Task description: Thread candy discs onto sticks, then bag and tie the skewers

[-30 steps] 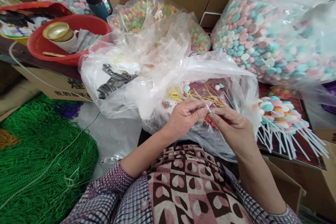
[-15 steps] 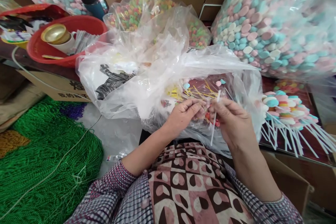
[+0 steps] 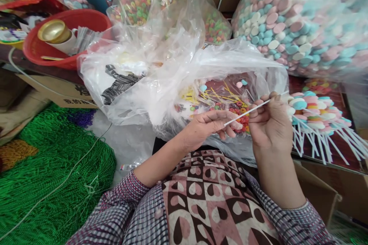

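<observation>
A thin white stick slants up to the right between my two hands. My right hand pinches its upper part between thumb and fingers, palm turned partly toward me. The stick's lower end lies across the fingers of my left hand, at the thumb tip. My left index finger is stretched out and the lower fingers hang loosely bent. Just behind the hands, red and orange candy rings lie in an open clear plastic bag. Yellow twist ties are scattered beyond them.
Marshmallow skewers on white sticks lie at the right. Behind stand a big bag of pastel marshmallows and a bag of coloured candy rings. A red basin holds bowls at the left, above green cord.
The white stick has swung from nearly upright to a slant across both hands. My right hand has moved right and turned its palm up; my left fingers have loosened from a pinch.
</observation>
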`<control>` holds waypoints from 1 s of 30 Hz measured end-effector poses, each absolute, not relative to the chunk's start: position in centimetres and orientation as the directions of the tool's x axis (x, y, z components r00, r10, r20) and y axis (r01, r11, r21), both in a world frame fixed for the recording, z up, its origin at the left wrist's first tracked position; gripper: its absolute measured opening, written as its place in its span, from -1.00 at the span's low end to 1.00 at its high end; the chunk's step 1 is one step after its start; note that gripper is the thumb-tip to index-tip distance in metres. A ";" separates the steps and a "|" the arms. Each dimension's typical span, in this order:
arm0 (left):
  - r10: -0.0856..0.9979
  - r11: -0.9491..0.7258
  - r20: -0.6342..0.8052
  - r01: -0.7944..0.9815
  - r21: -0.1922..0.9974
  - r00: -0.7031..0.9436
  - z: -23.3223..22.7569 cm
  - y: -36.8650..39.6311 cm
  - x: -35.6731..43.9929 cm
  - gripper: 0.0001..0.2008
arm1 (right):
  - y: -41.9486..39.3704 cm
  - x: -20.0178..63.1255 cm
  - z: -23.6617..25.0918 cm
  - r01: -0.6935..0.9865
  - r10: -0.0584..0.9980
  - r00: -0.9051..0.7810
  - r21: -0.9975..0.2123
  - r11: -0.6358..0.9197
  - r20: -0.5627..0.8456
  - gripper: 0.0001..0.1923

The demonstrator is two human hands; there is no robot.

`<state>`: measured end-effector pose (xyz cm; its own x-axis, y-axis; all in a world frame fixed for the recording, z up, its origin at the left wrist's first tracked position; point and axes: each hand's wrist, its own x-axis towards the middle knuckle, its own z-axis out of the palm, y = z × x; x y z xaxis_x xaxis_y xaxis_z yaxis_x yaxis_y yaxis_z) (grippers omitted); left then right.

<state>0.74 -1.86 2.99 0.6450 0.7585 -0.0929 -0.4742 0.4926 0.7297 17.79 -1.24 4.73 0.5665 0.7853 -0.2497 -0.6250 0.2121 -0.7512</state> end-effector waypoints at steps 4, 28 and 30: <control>0.774 0.479 -0.078 -0.500 0.722 0.629 2.7 -1.9 0.9 -0.79 | -1.2 17.6 4.5 -0.646 0.765 0.576 -0.733 0.211 -0.287 -0.85; 0.867 -0.462 0.007 0.799 0.384 0.498 3.3 7.2 2.2 -0.67 | -2.0 19.9 3.8 0.057 0.954 0.285 -0.991 -0.119 -0.098 -0.71; 0.901 -0.397 -0.083 0.886 0.240 0.426 3.5 8.4 2.0 -0.66 | -1.2 21.0 3.7 0.388 0.969 0.245 -0.918 -0.084 0.015 -0.76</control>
<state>2.04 8.43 3.47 0.4257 0.9011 -0.0827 0.8860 -0.3966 0.2403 21.01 -1.17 3.70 0.2454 0.9693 0.0150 0.3880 -0.0841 -0.9178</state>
